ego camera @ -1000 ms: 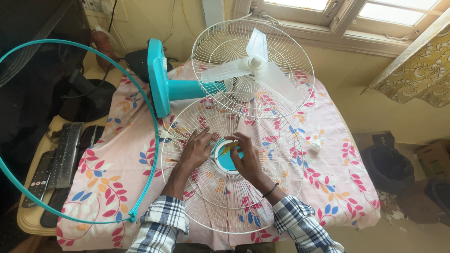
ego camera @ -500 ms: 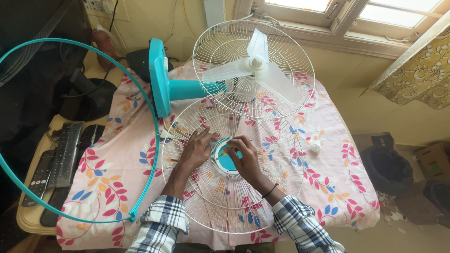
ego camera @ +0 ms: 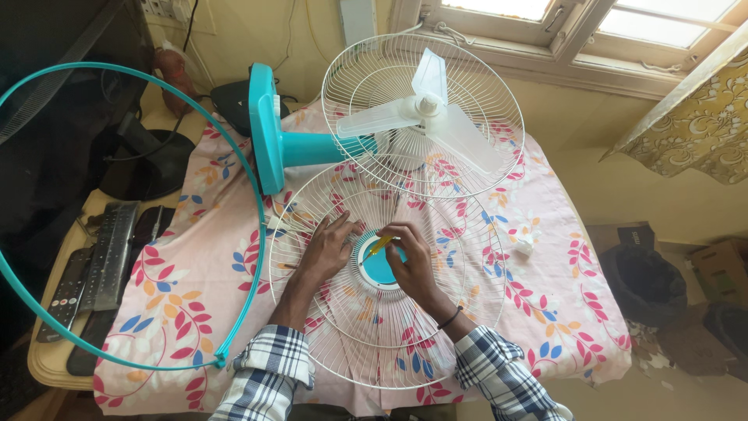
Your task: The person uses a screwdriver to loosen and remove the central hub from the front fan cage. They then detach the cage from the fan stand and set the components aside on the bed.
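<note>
While both forearms in checked blue-and-white sleeves reach forward from the lower edge of the view, the left hand point(ego camera: 326, 248) lies palm down on the loose fan guard point(ego camera: 387, 277), fingers spread flat across its wires just left of the hub; its grip is apart and closed on nothing. The right hand point(ego camera: 411, 261), wrist bent inward and carrying a thin dark band, has its grip pinched together on a small yellow screwdriver point(ego camera: 378, 246), whose tip angles down and to the left onto the teal centre cap point(ego camera: 379, 267) of the guard.

The fan guard is a round dome of thin white wire, with spokes radiating from a white plastic ring around the cap, and it lies flat on the worktop point(ego camera: 569, 312), near its front edge. A pink cloth with a red, blue and orange flower print covers that surface.

Behind the guard a table fan point(ego camera: 425, 117) lies on its side: 3 translucent white blades sit in a second white wire guard, joined to a smooth teal neck and a flat teal base point(ego camera: 263, 129). A thin teal plastic hoop point(ego camera: 234, 148) arcs across the left of the view, its clasp end resting at the cloth's front left corner.

2 dark remote controls point(ego camera: 82, 277) lie on a side shelf at the left. A dark bin point(ego camera: 643, 281) stands on the floor at the right.
</note>
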